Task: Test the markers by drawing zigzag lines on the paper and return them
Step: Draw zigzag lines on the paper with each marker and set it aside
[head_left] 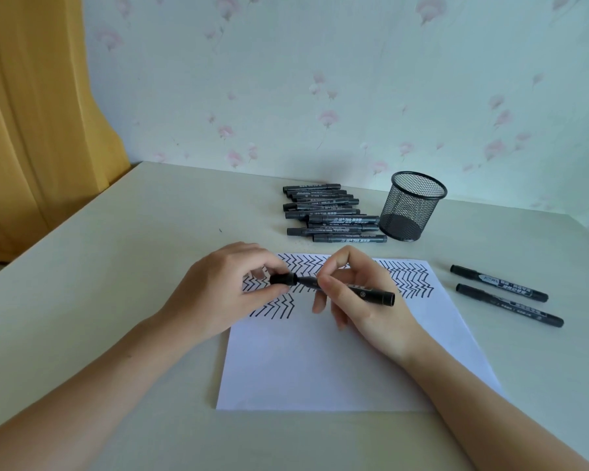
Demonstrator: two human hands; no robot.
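Both hands on one marker, at its cap end, over the zigzagged paper.

The left hand (225, 283) pinches the cap (283, 279) in curled fingertips; the right hand (357, 300) curls round the marker (371, 293) barrel, steadying it, though whether the cap is going on or off I cannot tell. Beneath lies the paper (320, 362), its far half filled with zigzags. Two markers (507, 297) lie apart on the right, likely sorted from the pile (330, 212) far beside the mesh cup (412, 205).

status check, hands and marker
Left hand pinching cap, right hand gripping marker over paper. Nothing in the way.
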